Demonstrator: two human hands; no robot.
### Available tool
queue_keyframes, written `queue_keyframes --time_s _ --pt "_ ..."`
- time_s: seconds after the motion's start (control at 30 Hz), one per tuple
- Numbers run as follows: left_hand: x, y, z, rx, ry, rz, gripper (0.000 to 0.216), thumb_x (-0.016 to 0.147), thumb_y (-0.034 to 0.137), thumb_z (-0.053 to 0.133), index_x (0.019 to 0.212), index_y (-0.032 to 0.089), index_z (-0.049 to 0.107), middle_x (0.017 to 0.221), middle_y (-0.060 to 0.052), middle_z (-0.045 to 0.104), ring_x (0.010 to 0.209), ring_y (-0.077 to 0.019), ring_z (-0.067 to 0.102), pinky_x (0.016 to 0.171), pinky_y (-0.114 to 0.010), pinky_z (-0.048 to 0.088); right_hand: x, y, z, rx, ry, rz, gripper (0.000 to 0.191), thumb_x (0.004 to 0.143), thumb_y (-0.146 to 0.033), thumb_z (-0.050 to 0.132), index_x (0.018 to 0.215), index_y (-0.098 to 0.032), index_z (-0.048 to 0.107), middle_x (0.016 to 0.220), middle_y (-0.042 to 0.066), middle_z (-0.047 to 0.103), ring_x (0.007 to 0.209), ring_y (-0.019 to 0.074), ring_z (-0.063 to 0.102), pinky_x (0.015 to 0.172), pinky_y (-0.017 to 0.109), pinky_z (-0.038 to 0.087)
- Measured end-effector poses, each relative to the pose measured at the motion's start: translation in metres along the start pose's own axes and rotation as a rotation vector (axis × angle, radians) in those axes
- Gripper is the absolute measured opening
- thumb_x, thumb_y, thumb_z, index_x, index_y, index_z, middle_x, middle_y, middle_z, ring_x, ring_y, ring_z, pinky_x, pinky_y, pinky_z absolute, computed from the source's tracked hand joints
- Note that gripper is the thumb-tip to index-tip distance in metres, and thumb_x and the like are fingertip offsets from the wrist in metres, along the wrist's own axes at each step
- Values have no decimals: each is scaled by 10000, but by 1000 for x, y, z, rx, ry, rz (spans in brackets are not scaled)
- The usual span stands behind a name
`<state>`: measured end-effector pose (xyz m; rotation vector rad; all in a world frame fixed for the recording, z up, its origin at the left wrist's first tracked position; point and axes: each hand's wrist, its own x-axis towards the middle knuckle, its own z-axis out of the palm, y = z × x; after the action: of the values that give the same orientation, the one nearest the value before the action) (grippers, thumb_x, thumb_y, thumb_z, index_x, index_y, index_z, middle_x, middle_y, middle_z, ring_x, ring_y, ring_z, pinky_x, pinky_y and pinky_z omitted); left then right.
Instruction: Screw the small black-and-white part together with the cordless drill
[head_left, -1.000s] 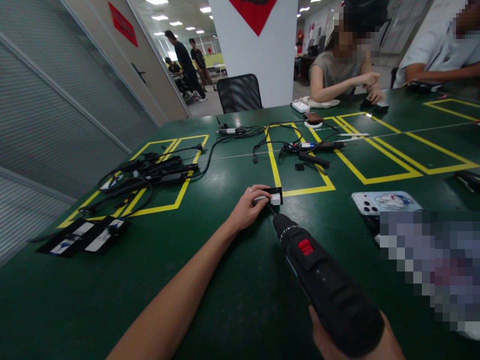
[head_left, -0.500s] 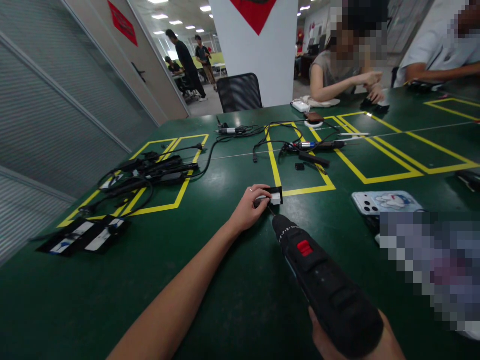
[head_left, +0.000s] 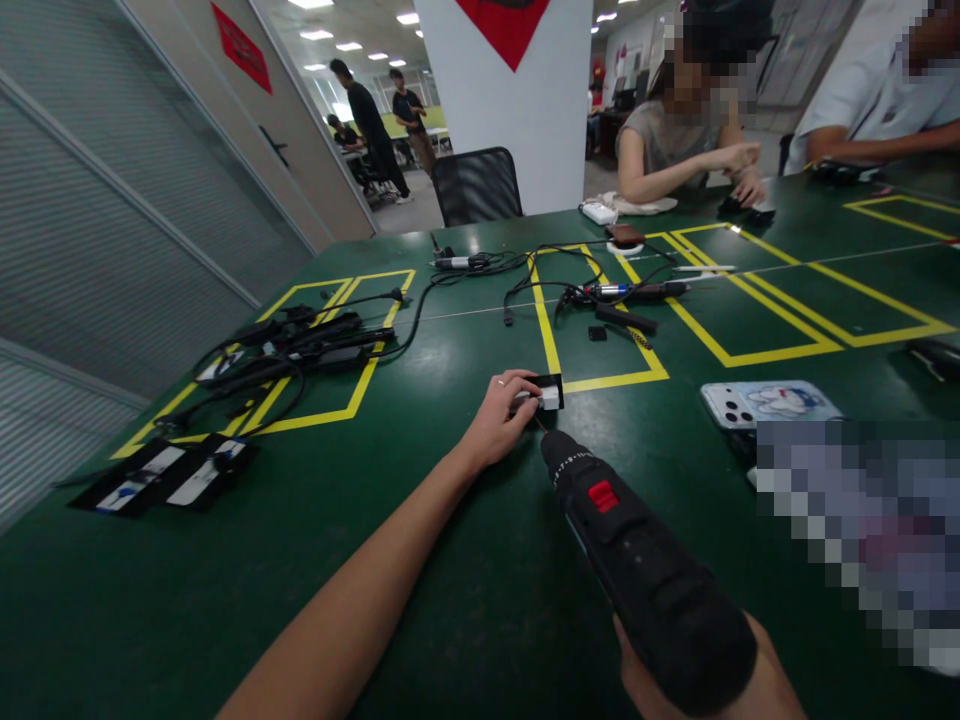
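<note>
Green table (head_left: 450, 620) is marked with yellow tape boxes (head_left: 615, 378); cables (head_left: 300, 340) are piled at upper left. Centre frame: a small black-and-white block (head_left: 550, 393) is pinned to the table by the left hand (head_left: 499, 420), fingers curled shut on it. Cordless driver (head_left: 637, 570) is gripped by the right hand (head_left: 675, 690) at the bottom edge, closed round the handle and mostly hidden. Bit (head_left: 538, 425) is set against the block's near side, so a fastening step is judged in hand. Next move calls for the bit kept square and the block held firm.

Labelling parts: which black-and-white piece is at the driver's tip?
The piece held by the left hand, beside the yellow line; the other two lie untouched far left.
</note>
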<state>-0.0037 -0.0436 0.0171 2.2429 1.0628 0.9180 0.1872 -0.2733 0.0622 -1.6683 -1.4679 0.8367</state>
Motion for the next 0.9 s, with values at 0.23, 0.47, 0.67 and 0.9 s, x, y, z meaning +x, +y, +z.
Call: queue_keyframes --time_s 0.23,0.47,0.67,0.9 --pt "-1 2 -1 4 -10 11 131 904 249 520 1014 220 583 1253 -80 522 1197 -238 460 1054 -472 372 0 0 1 -5 -8 -47 661 662 -184 679 1305 -293 570 945 23 745 974 300 691 686 272 623" --pt "-1 0 -1 26 -19 18 138 894 239 537 1025 222 576 1261 -77 516 1204 -239 451 1053 -456 366 -1 6 4 -17 1 -54 637 669 -191 656 1295 -280 578 855 25 750 919 296 708 611 269 623" --pt "1 -4 1 22 1 16 193 952 211 405 992 221 594 1222 -67 536 1190 -215 465 1054 -434 365 4 -2 0 -47 5 -71 545 649 -232 676 1193 -257 649 1037 45 732 972 316 692 747 312 618" --pt "0 -7 2 14 11 13 194 953 206 409 990 226 599 1228 -68 536 1185 -217 466 1054 -444 363 -1 4 2 -28 99 10 161 665 -308 688 775 -197 724 958 72 752 907 286 716 656 245 620"
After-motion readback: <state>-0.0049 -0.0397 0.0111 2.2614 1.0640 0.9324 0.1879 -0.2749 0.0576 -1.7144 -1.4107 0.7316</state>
